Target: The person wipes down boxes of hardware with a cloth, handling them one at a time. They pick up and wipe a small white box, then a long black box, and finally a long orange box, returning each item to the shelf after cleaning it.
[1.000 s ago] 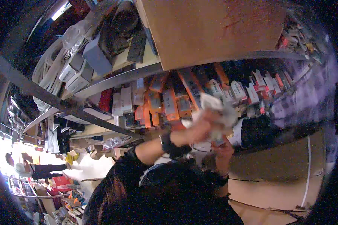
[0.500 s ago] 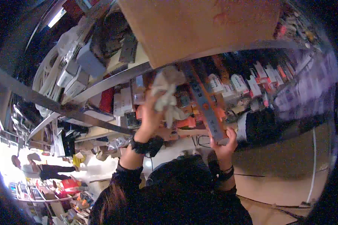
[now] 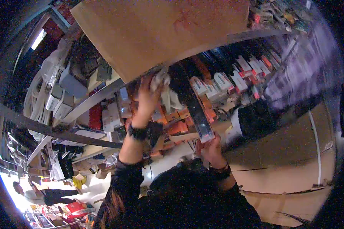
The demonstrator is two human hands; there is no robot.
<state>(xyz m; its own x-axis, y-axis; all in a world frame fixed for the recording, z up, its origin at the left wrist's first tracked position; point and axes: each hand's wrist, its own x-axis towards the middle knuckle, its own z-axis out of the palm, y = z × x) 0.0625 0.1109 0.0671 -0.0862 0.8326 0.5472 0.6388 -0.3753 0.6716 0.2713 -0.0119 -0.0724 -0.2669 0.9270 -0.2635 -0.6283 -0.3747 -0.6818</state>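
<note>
My left hand [image 3: 148,97] is raised among the shelf boxes, its fingers closed round a crumpled white cloth [image 3: 171,100] that hangs down beside it. My right hand [image 3: 212,150] grips the near end of a long, narrow dark box [image 3: 198,116]. That box slants away from me into the shelf, and its far end is lost in shadow. Small orange boxes [image 3: 177,128] lie between the two hands. To the right of the long box stand several white-ended boxes [image 3: 222,81] in a row.
A large brown cardboard box [image 3: 160,30] overhangs the shelf above my hands. Metal shelf rails [image 3: 84,100] cross on the left. Purplish plastic wrapping [image 3: 294,80] hangs at the right. Another person [image 3: 46,194] is in the far left background.
The view has shifted, so the shelf appears further left. The long box has turned, its printed face no longer showing, and my right hand moved with it. The cloth stays in my left hand.
</note>
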